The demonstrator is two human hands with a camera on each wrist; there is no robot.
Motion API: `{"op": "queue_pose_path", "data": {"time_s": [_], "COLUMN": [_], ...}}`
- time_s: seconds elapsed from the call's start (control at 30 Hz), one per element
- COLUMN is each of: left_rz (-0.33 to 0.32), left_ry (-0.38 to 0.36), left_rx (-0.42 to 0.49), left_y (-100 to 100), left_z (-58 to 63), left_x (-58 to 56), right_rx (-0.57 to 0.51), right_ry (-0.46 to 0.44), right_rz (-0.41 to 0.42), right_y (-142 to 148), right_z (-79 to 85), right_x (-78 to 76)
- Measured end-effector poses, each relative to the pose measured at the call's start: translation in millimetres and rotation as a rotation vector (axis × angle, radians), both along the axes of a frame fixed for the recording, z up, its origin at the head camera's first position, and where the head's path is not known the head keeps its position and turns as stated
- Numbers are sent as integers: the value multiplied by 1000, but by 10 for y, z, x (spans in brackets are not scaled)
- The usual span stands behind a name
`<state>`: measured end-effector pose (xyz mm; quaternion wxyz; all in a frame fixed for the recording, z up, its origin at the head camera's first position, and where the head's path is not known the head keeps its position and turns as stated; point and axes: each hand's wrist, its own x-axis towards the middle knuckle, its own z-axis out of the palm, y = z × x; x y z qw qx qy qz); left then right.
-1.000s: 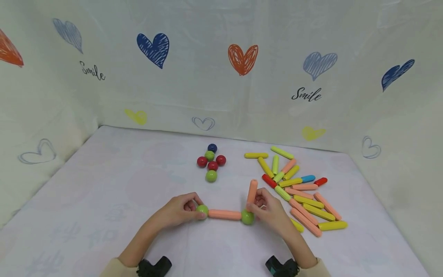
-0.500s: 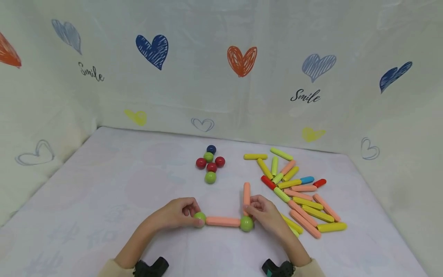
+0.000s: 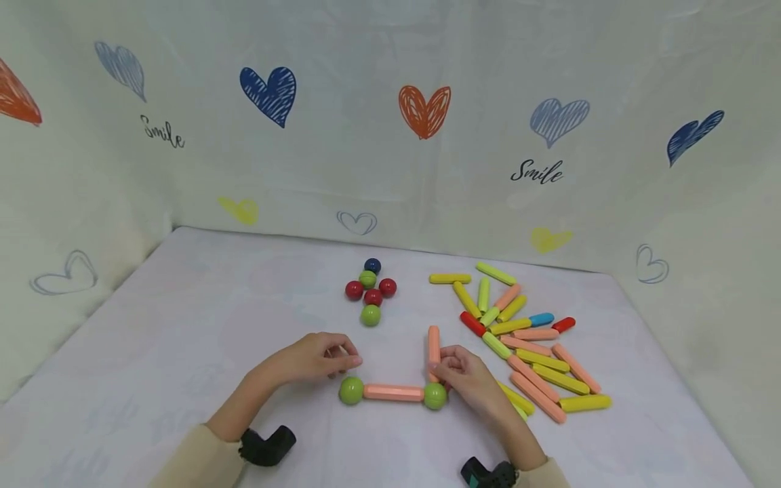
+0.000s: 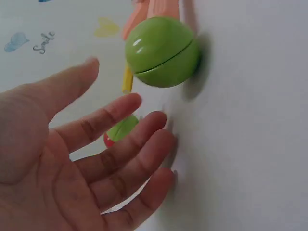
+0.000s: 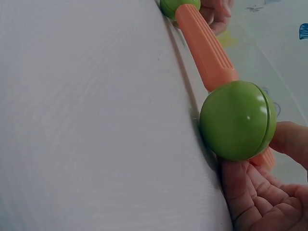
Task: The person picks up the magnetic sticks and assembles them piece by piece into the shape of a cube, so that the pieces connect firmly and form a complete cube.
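A salmon-orange stick point(image 3: 393, 392) lies on the table between a left green ball point(image 3: 351, 391) and a right green ball point(image 3: 435, 396), touching both. From the right ball a second salmon-orange stick point(image 3: 434, 342) points away from the person. My right hand point(image 3: 466, 379) pinches this second stick near its ball end; in the right wrist view the right ball point(image 5: 238, 120) hides much of the grip. My left hand point(image 3: 317, 356) is just beyond the left ball, apart from it. Its fingers are spread and hold nothing in the left wrist view, beside the left ball point(image 4: 161, 52).
Farther back sits a cluster of red, green and blue balls point(image 3: 373, 297). To the right lies a loose pile of yellow, orange, red and blue sticks point(image 3: 539, 366), some close to the right forearm. A white curtain point(image 3: 348, 135) with printed hearts stands behind the table.
My left hand has let go of the left green ball and moved slightly away from the person. The second stick has swung from a slight tilt to nearly straight, still in my right hand.
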<state>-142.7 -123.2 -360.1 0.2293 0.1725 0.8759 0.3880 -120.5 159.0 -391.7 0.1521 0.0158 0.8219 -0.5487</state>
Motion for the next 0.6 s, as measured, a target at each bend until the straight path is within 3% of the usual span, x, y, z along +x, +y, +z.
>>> {"op": "queue_pose_path", "data": {"time_s": [0.27,0.6], "left_rz": [126,223], "left_ry": [93,137], "left_rx": [-6,-18], "left_y": [111,213], "left_z": [156,47], "left_x": [-339,-630], "right_rx": [-1,3], "right_ry": [-15,-11], "right_rz": [1,9], "right_y": [4,9], "right_z": [-17,-12], "right_x": [-1,4]}}
